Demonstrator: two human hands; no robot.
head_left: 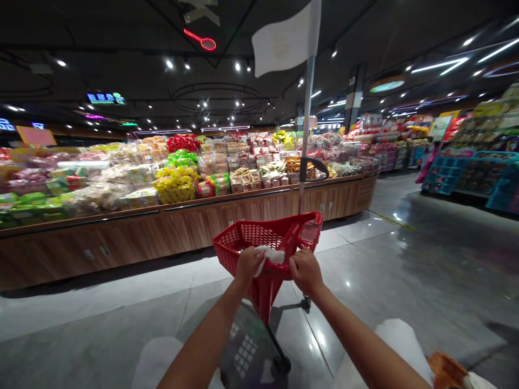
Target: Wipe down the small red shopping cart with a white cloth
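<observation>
A red plastic shopping cart (pixel 259 237) stands just in front of me, its basket empty as far as I can see. My left hand (pixel 248 263) is closed on the cart's handle with a white crumpled tissue or paper (pixel 272 254) under its fingers. My right hand (pixel 305 270) grips the handle beside it, fingers wrapped round. A thin pole (pixel 305 135) rises from the cart's far end and carries a white flag (pixel 286 39).
A long wooden display counter (pixel 170 227) piled with packaged snacks runs along the left and ahead. More shelves with goods (pixel 470 162) stand at the right. Glossy grey floor tiles (pixel 405 270) stretch ahead and to the right.
</observation>
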